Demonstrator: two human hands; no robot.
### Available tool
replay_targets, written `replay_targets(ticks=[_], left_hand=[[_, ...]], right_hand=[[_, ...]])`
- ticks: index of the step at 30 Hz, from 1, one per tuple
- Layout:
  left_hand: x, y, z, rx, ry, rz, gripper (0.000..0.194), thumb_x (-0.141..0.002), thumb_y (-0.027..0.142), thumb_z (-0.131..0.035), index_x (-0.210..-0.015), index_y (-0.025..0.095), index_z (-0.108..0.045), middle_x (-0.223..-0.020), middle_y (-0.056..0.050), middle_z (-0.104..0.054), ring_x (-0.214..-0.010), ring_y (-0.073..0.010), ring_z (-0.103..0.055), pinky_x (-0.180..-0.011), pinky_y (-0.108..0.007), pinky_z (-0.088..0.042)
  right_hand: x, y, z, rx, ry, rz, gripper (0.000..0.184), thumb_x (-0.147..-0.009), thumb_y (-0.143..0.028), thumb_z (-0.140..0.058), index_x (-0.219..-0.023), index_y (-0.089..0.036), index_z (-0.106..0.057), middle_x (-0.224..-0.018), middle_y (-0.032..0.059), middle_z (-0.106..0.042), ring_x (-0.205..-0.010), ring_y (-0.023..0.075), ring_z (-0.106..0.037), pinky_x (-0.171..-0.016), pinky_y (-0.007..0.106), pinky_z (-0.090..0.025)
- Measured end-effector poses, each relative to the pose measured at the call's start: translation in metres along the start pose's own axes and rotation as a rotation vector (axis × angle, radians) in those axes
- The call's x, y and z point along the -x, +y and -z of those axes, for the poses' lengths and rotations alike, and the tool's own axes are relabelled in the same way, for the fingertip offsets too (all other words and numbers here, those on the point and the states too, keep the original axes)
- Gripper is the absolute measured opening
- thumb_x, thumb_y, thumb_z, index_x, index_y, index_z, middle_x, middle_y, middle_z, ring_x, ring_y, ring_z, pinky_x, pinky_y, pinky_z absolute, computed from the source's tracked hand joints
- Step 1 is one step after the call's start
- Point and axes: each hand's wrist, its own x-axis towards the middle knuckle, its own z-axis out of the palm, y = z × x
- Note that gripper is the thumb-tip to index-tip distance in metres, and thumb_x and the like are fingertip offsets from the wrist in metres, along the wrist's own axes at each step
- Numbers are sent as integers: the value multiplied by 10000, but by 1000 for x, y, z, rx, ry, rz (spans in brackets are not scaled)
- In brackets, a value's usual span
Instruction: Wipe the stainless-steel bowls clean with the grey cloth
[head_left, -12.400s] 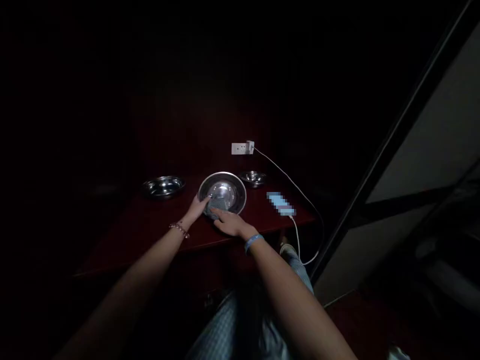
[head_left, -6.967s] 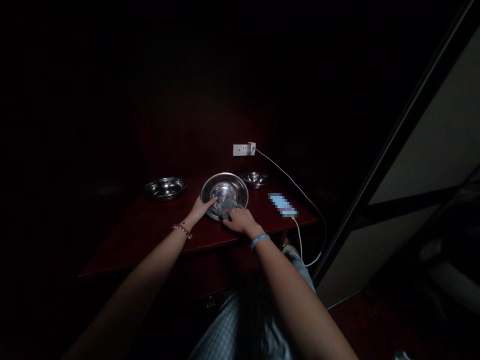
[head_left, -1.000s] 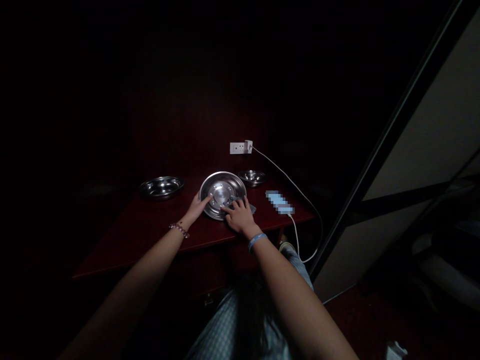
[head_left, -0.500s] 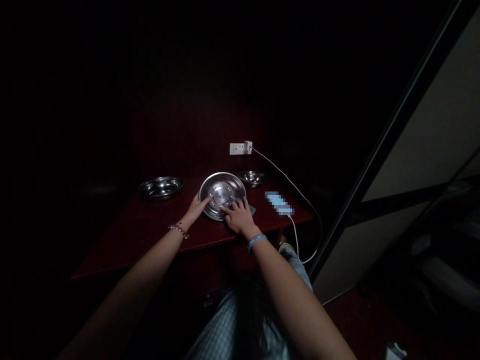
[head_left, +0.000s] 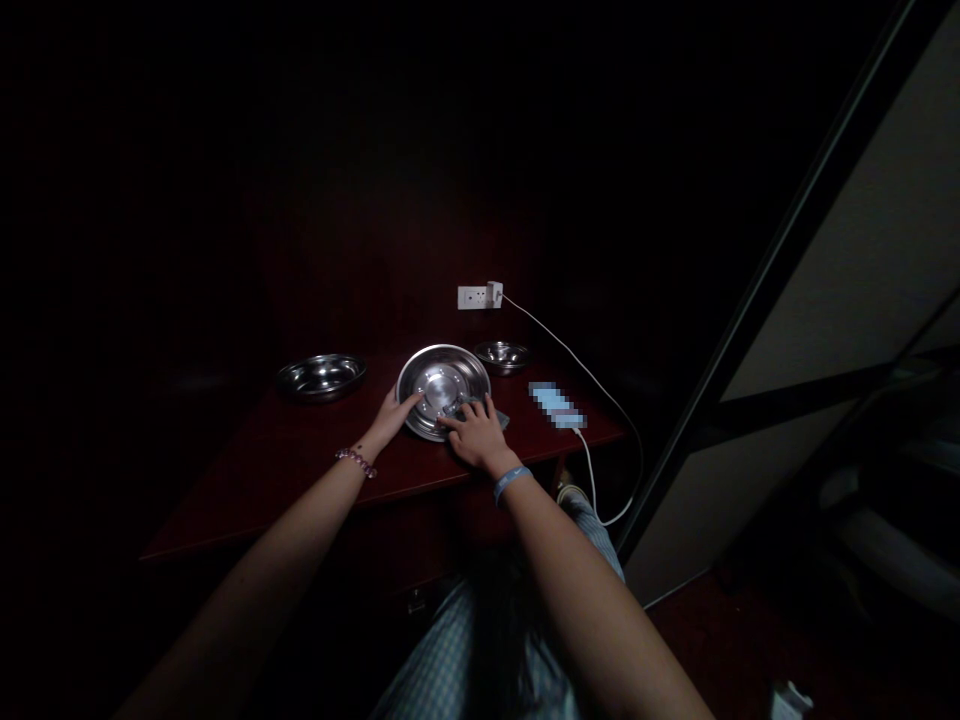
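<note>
A round steel plate (head_left: 442, 378) sits in the middle of a dark red table (head_left: 300, 460). My left hand (head_left: 394, 417) rests on the plate's left rim, fingers stretched out. My right hand (head_left: 474, 432) presses a grey cloth (head_left: 496, 417) against the plate's near right edge, fingers spread over it. Most of the cloth is hidden under the hand.
A steel bowl (head_left: 321, 375) stands at the left and a smaller one (head_left: 502, 354) behind the plate. A phone (head_left: 556, 403) lies at the right, its white cable (head_left: 592, 380) running to a wall socket (head_left: 478, 296). The room is very dark.
Over the earlier frames my right hand moved the cloth from the plate's middle to its near right edge. In the last second both hands barely shifted.
</note>
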Motion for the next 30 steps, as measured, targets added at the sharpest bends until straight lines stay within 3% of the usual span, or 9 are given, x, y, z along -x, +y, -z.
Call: replay_targets(ticks=[18,30], left_hand=[[3,6,0,0,5,37,455,-753,331,-773,-1169,163,-695,-1258,-136,-767,-1226,-321,-690,-1148,-509,-481],[3,4,0,12,-18,14,524,-721,401,-773,-1175,152,-686,-1277,-164,-751,-1254,-342,-674,-1163,-496,-458]], right_hand=[[0,2,-2,-14,33,1,481,-1068,-370,-382,-1480,-324,-625,-1552,82,-576,-1484,287,-418,-1312,555,-26],[1,0,0,6,27,-2,489,-1068,-375,-390,-1495,-285,-610,-1551,107,-576,-1487,294,-427,-1308,543,-79]])
